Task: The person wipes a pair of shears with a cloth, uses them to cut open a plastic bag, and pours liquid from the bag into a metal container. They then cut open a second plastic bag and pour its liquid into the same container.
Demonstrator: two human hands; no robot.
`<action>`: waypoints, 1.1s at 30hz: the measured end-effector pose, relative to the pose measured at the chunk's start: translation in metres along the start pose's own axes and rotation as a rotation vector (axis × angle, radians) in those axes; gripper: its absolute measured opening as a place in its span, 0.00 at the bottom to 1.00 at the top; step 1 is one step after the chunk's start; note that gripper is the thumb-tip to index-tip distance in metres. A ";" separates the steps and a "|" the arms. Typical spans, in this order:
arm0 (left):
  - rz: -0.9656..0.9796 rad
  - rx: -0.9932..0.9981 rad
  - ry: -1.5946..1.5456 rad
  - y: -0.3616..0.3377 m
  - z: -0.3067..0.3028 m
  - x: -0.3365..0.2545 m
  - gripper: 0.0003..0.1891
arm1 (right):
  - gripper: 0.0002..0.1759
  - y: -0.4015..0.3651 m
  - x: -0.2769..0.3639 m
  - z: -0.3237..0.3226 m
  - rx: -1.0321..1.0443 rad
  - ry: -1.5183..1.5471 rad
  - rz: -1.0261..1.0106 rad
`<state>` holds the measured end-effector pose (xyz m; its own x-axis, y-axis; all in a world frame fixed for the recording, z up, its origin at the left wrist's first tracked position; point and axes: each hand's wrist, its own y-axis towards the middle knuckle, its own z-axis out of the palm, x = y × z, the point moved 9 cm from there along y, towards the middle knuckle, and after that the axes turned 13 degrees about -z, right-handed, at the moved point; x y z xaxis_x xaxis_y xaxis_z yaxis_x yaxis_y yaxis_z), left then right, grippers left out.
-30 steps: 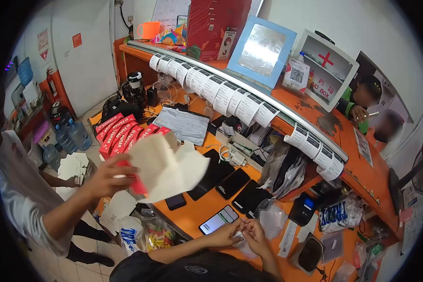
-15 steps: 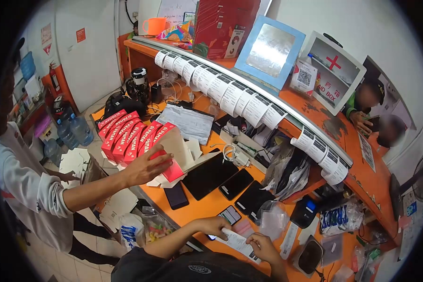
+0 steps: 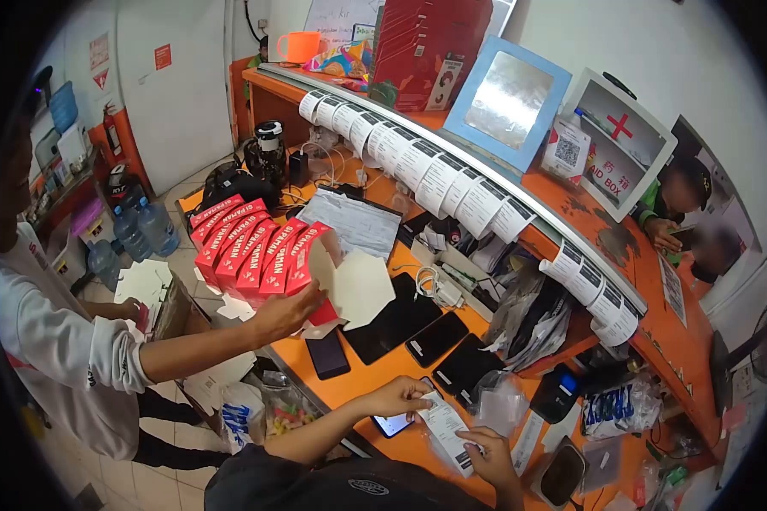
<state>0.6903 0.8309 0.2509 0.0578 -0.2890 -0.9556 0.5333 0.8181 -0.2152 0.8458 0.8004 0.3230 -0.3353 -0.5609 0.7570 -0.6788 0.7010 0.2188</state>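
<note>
A white printed receipt (image 3: 446,426) is stretched between my two hands, low in the head view. My left hand (image 3: 398,399) pinches its upper end. At the lower right edge, my right hand (image 3: 491,457) grips the same paper. Beneath my left hand lies a phone with a lit screen (image 3: 392,425), partly covered. Clear plastic (image 3: 498,400) sits just beyond my right hand. Above the hands, several dark-screened devices lie on the orange desk, among them a black tablet (image 3: 383,328) and a black phone (image 3: 437,337).
At left, a co-worker's hand (image 3: 291,313) holds an unfolded red-and-white carton (image 3: 362,288) beside a row of red boxes (image 3: 245,247). Printed slips (image 3: 418,166) hang along the raised counter (image 3: 592,217). A black card-reader-like device (image 3: 556,393) stands at right.
The receipt has turned steeper and shows more of its printed face. My left hand has lifted slightly. The co-worker's carton has opened out, its white flaps now spread over the tablet.
</note>
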 end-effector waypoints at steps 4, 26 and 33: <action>-0.001 0.025 -0.103 -0.001 -0.002 0.003 0.11 | 0.16 -0.002 0.002 -0.001 0.043 -0.057 0.055; 0.329 -0.582 -0.773 -0.040 -0.116 -0.013 0.09 | 0.26 0.021 0.032 0.052 0.242 -0.267 -0.145; 0.800 -1.184 -0.062 -0.052 -0.236 -0.224 0.20 | 0.26 0.013 0.016 0.038 0.166 -0.356 -0.119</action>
<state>0.4504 0.9704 0.4290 0.0544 0.4440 -0.8944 -0.6640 0.6851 0.2997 0.8067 0.7834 0.3146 -0.4337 -0.7716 0.4653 -0.8128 0.5579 0.1676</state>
